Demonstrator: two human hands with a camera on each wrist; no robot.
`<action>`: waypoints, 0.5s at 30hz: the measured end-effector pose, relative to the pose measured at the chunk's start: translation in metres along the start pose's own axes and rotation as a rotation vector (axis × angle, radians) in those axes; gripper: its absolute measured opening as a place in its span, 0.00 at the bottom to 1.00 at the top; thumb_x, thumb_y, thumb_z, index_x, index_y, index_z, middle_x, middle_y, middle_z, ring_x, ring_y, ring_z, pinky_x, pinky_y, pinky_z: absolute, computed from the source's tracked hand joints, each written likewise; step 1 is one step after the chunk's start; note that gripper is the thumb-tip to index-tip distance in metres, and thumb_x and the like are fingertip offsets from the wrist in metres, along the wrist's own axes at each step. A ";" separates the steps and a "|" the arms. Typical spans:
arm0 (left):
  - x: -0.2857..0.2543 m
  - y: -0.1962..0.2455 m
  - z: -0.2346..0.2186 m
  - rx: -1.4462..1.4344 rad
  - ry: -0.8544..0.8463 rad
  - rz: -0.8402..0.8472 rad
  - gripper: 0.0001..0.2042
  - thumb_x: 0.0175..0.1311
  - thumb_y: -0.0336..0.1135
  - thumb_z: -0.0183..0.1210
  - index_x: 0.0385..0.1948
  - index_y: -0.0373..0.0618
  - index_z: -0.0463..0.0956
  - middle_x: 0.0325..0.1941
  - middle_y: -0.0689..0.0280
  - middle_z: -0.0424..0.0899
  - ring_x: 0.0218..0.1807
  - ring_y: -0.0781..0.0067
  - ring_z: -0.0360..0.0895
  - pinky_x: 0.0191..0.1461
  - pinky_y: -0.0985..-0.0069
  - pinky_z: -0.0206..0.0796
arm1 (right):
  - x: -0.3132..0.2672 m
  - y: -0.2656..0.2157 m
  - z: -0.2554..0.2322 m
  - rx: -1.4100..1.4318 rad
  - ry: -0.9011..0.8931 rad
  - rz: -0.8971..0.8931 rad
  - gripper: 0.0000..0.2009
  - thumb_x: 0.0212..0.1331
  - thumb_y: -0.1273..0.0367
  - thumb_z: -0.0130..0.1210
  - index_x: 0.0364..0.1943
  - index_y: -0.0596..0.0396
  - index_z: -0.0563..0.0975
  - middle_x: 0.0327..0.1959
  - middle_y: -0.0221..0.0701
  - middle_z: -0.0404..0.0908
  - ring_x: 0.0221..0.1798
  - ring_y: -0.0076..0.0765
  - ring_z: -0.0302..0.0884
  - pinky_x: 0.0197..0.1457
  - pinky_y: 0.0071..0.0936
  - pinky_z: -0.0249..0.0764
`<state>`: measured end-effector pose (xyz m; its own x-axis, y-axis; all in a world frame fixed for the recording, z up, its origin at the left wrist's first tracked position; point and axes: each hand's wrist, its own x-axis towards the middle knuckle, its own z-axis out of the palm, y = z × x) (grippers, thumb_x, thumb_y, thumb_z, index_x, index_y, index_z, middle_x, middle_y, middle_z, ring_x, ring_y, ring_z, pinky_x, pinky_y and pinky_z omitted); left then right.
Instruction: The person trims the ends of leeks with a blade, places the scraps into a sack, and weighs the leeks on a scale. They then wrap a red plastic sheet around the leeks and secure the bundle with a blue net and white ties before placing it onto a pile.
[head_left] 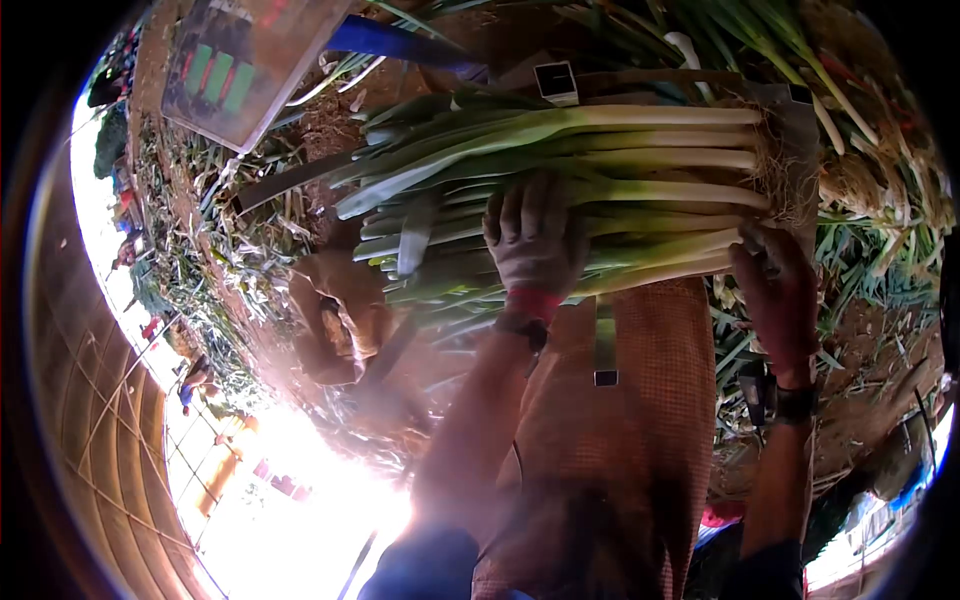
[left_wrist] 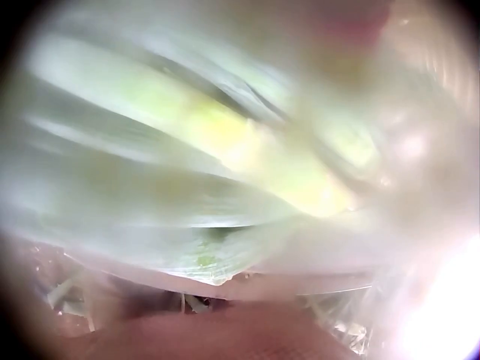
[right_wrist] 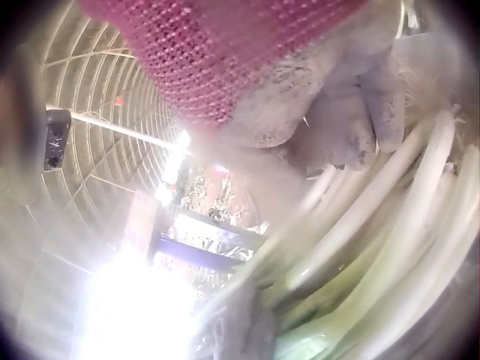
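Note:
A row of leeks (head_left: 660,190) lies side by side, with green leaves to the left and white shanks and roots to the right. My gloved left hand (head_left: 535,235) rests on the green middle of the row, fingers spread across the stalks. In the left wrist view, blurred pale green leek stalks (left_wrist: 225,139) fill most of the picture. My gloved right hand (head_left: 775,285) is at the root end of the nearest leeks, its fingers bent against a white shank. In the right wrist view, its fingertips (right_wrist: 364,154) meet the white shanks (right_wrist: 375,217).
More leeks with roots (head_left: 890,200) lie in a heap at the right. A clear-sided box (head_left: 245,70) with green patches stands at the upper left, beside a blue bar (head_left: 400,42). Leaf scraps (head_left: 220,250) litter the ground. A brown mesh apron (head_left: 650,400) covers my lap.

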<state>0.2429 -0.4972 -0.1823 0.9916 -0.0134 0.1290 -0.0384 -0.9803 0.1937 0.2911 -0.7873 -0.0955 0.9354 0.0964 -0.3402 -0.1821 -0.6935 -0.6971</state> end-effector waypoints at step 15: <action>-0.013 0.007 0.013 0.123 0.001 0.195 0.26 0.72 0.52 0.53 0.68 0.55 0.69 0.70 0.62 0.70 0.69 0.54 0.66 0.70 0.48 0.58 | -0.334 0.213 0.154 -0.418 -0.318 0.592 0.13 0.58 0.59 0.60 0.45 0.43 0.82 0.50 0.37 0.82 0.58 0.52 0.76 0.62 0.42 0.70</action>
<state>0.2315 -0.5066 -0.1957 0.9668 -0.2046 0.1530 -0.2136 -0.9759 0.0448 -0.1065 -0.8573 -0.2278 0.5753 -0.2165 -0.7888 -0.4345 -0.8979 -0.0705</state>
